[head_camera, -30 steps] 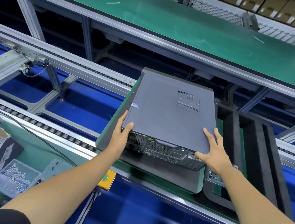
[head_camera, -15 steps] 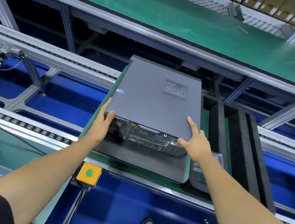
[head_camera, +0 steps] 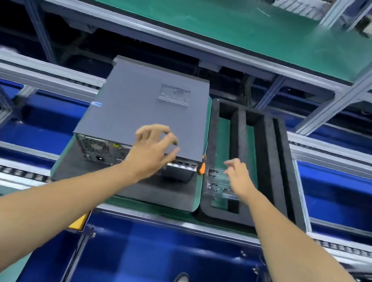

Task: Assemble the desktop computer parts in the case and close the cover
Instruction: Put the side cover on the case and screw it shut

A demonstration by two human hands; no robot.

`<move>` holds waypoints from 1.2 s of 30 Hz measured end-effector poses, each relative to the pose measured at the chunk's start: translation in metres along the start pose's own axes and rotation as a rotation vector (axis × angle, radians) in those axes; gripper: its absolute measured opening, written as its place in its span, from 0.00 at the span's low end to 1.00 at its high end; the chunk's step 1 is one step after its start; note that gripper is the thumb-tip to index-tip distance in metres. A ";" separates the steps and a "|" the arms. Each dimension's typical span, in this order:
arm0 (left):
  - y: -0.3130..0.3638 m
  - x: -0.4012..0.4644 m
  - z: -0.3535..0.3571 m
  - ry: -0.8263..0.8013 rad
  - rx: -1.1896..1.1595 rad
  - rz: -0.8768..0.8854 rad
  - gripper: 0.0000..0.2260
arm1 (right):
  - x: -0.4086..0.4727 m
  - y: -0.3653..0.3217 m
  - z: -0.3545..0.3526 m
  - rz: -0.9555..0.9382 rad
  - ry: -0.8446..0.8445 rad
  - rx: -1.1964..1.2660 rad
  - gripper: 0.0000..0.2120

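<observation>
Neither grip has hold of anything. My left hand (head_camera: 154, 150) hovers above the near right part of the lid with its fingers loosely curled and spread, and my right hand (head_camera: 236, 174) reaches with slack, half-open fingers over the small clear plastic tray of parts (head_camera: 218, 185) beside the case. I judge the left hand waits over the lid to steady it, and that the right is going for something by the tray, perhaps the orange-handled tool (head_camera: 202, 167) standing just off the case's near right corner, since a closed lid usually wants fastening; which of them it is after I cannot tell. The grey metal desktop computer case (head_camera: 141, 108) lies flat with its cover on, rear ports facing me, on a dark foam pad (head_camera: 123, 184) on the green conveyor surface (head_camera: 224, 135), so the back edge is in easy reach. To its right sits a black foam insert with long empty slots (head_camera: 264, 154). Half a second ago both my hands were pressed against the case's near corners, left on the left corner and right on the right; now both have let go and swung rightward, and the case rests on the pad alone.
</observation>
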State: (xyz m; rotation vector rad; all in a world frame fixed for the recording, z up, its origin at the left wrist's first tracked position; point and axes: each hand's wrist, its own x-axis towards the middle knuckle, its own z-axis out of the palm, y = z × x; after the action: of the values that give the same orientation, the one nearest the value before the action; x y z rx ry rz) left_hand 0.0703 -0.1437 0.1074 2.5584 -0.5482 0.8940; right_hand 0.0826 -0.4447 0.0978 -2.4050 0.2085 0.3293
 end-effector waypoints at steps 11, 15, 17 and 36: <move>0.118 0.093 0.113 -1.131 0.451 0.327 0.12 | 0.040 0.097 -0.006 -0.268 -0.200 -0.469 0.09; 0.133 0.097 0.147 -1.304 0.378 0.183 0.11 | 0.052 0.108 -0.002 -0.385 -0.238 -0.465 0.10; 0.135 0.098 0.158 -1.356 0.284 0.087 0.10 | 0.056 0.112 0.000 -0.439 -0.257 -0.483 0.11; 0.124 0.066 0.194 -1.406 0.283 0.285 0.07 | 0.069 0.127 0.006 -0.591 -0.245 -0.548 0.11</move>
State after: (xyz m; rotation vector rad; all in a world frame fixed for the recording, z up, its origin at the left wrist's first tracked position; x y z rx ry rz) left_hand 0.1575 -0.3549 0.0361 3.0499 -1.1876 -1.0318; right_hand 0.1168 -0.5398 -0.0056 -2.7708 -0.7837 0.4341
